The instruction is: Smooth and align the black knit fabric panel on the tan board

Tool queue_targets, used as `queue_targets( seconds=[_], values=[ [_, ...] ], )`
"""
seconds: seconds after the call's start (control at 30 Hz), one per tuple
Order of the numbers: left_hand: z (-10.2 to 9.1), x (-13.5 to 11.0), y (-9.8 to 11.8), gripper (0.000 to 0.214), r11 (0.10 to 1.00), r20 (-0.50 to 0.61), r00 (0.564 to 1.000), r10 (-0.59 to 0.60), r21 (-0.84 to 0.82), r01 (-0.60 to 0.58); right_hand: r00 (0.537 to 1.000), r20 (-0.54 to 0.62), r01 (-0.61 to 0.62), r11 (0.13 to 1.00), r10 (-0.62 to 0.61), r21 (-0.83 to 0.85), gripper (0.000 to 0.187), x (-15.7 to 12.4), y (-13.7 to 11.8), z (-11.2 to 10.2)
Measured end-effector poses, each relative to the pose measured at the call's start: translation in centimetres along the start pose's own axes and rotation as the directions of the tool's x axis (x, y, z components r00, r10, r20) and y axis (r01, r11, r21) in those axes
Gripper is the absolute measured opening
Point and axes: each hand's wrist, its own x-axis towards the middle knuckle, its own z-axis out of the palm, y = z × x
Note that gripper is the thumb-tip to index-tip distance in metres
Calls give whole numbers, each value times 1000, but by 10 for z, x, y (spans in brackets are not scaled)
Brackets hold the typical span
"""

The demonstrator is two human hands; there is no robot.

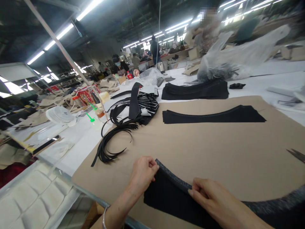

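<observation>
My left hand (143,171) is curled almost into a fist, knuckles up, with thumb and fingers pinched together on the far left corner of a stack of black curved fabric pieces (171,195). My left forearm comes up from the bottom edge at a slant, and a thin silver bracelet (104,220) sits on the wrist.

My right hand (214,198) lies flatter and reaches in from the lower right. Its fingertips are closed on the stack's thick upper edge, a little to the right of my left hand. Both hands are clamped on the same stack, which lies at the near edge of a large sheet of brown kraft paper (214,149) spread over the white counter (267,83).

Further out on the paper, well apart from my hands, rests a long black fabric piece with an arched edge (212,116). Beyond it, a second pile of black cut fabric (195,91) lies on the bare counter. To the left, a loose bundle of thin black strips (111,144) trails over the paper's edge, just beside a heap of black-and-white striped cloth (146,104).

The tip of a pair of metal scissors (296,155) shows at the right edge. A crumpled clear plastic bag (238,58) sits at the far side, where a blurred person is at work.
</observation>
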Motion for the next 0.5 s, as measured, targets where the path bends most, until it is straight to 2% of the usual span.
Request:
queue_targets(
  seconds=[0.3, 0.5],
  values=[
    [2, 3, 5, 10, 995, 13, 998, -69, 78, 68, 999, 31, -16, 999, 15, 32, 24, 4, 1, -1],
    [6, 6, 1, 13, 991, 15, 999, -44, 131, 42, 999, 34, 13, 998, -15, 58, 26, 5, 4, -1]
  ],
)
